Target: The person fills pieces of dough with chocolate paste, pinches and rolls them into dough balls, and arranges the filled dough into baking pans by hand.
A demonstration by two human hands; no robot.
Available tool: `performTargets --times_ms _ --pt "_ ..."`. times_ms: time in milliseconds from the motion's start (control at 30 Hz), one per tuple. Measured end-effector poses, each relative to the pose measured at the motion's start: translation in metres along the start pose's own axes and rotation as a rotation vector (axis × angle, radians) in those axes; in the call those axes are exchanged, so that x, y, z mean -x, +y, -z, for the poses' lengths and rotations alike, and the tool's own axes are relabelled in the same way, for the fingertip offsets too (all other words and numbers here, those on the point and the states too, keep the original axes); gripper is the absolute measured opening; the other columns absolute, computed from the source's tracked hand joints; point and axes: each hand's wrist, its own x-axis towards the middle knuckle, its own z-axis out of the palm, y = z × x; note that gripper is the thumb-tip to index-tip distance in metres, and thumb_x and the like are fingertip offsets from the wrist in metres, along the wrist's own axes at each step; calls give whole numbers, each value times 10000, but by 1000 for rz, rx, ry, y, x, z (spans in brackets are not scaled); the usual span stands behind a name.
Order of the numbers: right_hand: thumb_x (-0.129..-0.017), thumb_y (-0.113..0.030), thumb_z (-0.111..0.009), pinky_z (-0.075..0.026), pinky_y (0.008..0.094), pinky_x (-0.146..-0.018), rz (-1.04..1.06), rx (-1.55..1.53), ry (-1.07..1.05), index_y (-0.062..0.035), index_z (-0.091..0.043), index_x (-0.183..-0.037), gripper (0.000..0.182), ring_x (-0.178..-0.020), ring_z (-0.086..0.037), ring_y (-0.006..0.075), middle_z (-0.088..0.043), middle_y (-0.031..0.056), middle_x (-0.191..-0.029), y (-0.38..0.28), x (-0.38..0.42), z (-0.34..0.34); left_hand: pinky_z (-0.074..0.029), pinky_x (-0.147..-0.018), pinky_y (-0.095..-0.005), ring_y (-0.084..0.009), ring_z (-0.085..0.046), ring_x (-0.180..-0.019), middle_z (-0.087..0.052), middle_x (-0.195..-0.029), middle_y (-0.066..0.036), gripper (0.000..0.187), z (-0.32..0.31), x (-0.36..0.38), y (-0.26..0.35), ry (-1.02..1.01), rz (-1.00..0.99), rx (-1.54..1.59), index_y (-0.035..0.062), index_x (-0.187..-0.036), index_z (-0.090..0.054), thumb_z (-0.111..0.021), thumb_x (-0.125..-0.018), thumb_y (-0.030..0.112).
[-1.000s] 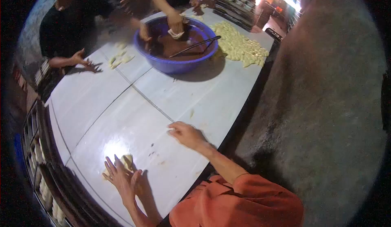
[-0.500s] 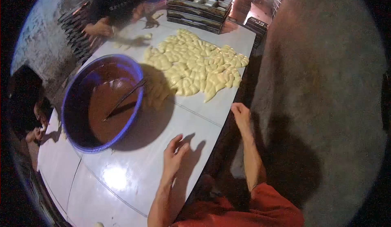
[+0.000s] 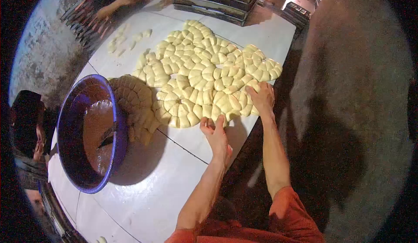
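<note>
Pale yellow dough pieces (image 3: pixel 202 75) lie packed together in a wide patch on the white tabletop (image 3: pixel 183 173). At the patch's near edge is my left hand (image 3: pixel 216 138), its thumb and fingers apart, fingertips right at the closest pieces. My right hand (image 3: pixel 262 99) reaches over the patch's right edge, fingers curled down around a dough piece there. To the left stands a blue tub (image 3: pixel 114 156) holding brown liquid (image 3: pixel 96 116), with a dark stick-like tool (image 3: pixel 108 138) leaning in it. The tub's shadow falls over the nearest dough on that side.
Stacked dark metal trays (image 3: pixel 213 3) stand at the far end. A few loose dough pieces (image 3: pixel 130 38) lie toward the far left. One person's arm (image 3: pixel 126 1) is at the far left corner, and another person's hand (image 3: pixel 40 145) shows at the left side.
Both my hands have moved forward to the dough, the right from beside the table edge onto it. The view has shifted, and the far person's arm has moved.
</note>
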Motion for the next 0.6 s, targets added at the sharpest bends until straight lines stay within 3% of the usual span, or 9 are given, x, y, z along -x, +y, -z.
performTargets --times_ms 67,167,200,300,333,433,467,500,600 --pt "-738 -332 -753 -512 452 -867 -30 -105 -61 51 -618 -1074 527 -963 -646 399 -664 229 -1036 1 -3 -2 -405 -1007 -343 -212 -492 -1146 -475 -1271 -125 748 1 -6 -10 52 89 102 5 -1402 -243 -750 -887 195" --pt "-721 -338 -776 -525 433 -831 -171 -280 -126 45 -620 -1054 531 -909 -668 363 -682 208 -990 -5 -2 8 -426 -950 -318 -172 -506 -1083 -503 -1195 -103 742 -11 0 -7 94 187 123 15 -1362 -269 -781 -863 213" --pt "-698 -383 -814 -525 410 -839 -209 -355 -105 48 -620 -1077 606 -908 -678 332 -693 204 -996 -6 0 9 -476 -812 -351 -183 -535 -981 -516 -1115 -97 733 -14 -3 -9 87 175 111 45 -1326 -308 -810 -827 234" --pt "-680 -439 -838 -532 405 -842 -361 -451 -189 50 -628 -1101 678 -924 -688 334 -700 216 -1022 -10 -2 15 -477 -729 -326 -157 -548 -886 -551 -999 -66 734 -26 -3 -10 65 224 59 39 -1317 -306 -815 -825 235" --pt "-672 -462 -847 -539 395 -848 -361 -329 -255 36 -643 -1140 713 -939 -693 329 -708 215 -1041 -12 -4 17 -485 -704 -310 -146 -565 -798 -573 -933 -40 678 -30 -9 -15 90 196 22 36 -1279 -368 -822 -823 250" --pt "-672 -457 -844 -534 389 -864 -182 -234 -249 20 -653 -1162 710 -951 -695 322 -709 209 -1063 -28 6 18 -476 -724 -269 -109 -560 -807 -599 -936 -47 655 -42 -16 -7 -13 171 6 -32 -1278 -397 -804 -853 256" --pt "-670 -425 -844 -529 383 -876 -121 -237 -220 16 -647 -1191 711 -974 -696 305 -708 201 -1106 -17 4 1 -490 -707 -277 -119 -587 -788 -623 -943 -50 503 -38 -34 -30 7 127 19 -30 -1177 -536 -804 -847 239" --pt "-670 -425 -844 -529 383 -876 -119 -236 -223 16 -647 -1191 711 -974 -696 305 -708 201 -1106 -15 3 -2 -490 -707 -277 -119 -587 -788 -623 -943 -50 503 -39 -39 -29 11 126 21 -30 -1177 -536 -804 -847 239" --pt "-725 -267 -800 -537 344 -858 -280 -736 -380 33 -621 -1205 594 -961 -687 238 -696 149 -1100 -7 1 -6 -546 -617 -352 -210 -666 -771 -672 -990 -125 486 -39 -54 -24 -29 245 -16 -47 -1158 -587 -804 -808 211"
